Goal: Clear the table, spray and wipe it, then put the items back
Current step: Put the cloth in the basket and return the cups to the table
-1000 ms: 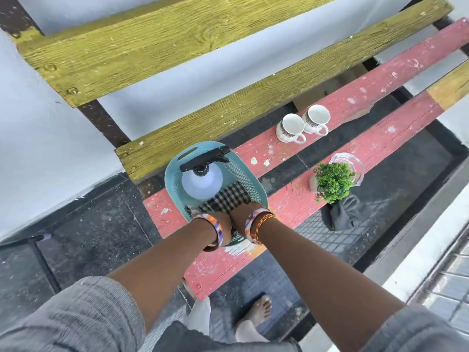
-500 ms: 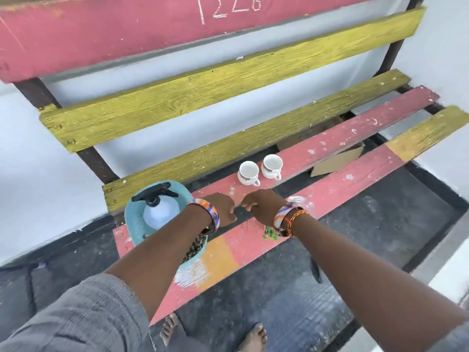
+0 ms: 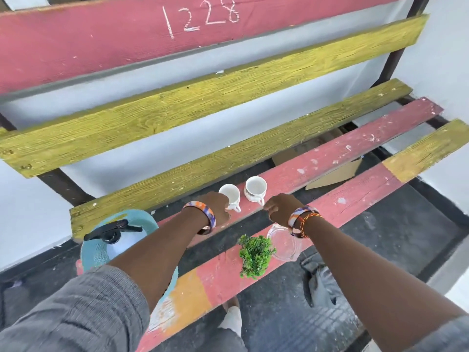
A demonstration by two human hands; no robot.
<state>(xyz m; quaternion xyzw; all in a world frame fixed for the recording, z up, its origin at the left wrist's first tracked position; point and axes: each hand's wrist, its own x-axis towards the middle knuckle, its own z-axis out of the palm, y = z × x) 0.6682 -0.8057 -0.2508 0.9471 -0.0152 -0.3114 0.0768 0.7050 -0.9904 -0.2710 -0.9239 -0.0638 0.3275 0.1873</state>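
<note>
Two white cups stand side by side on the middle red slat of the bench (image 3: 355,146). My left hand (image 3: 217,207) rests against the left cup (image 3: 230,195), its fingers hidden behind the back of the hand. My right hand (image 3: 280,208) is loosely curled with its fingertips at the handle of the right cup (image 3: 255,187), holding nothing. A small green plant (image 3: 255,257) and a clear glass dish (image 3: 281,246) sit on the front slat under my right wrist. A spray bottle (image 3: 111,240) stands in a light-blue basket (image 3: 138,218) at the left end.
Gaps between the slats show the dark floor below. Yellow and red backrest planks rise behind, one with 1228 chalked on it. A piece of cardboard (image 3: 335,174) lies under the bench. A dark cloth (image 3: 322,283) is on the floor, and my bare foot (image 3: 231,316) is below.
Both hands left the basket and moved right and forward to the two cups. The view tilted up and uncovered the plant and the glass dish.
</note>
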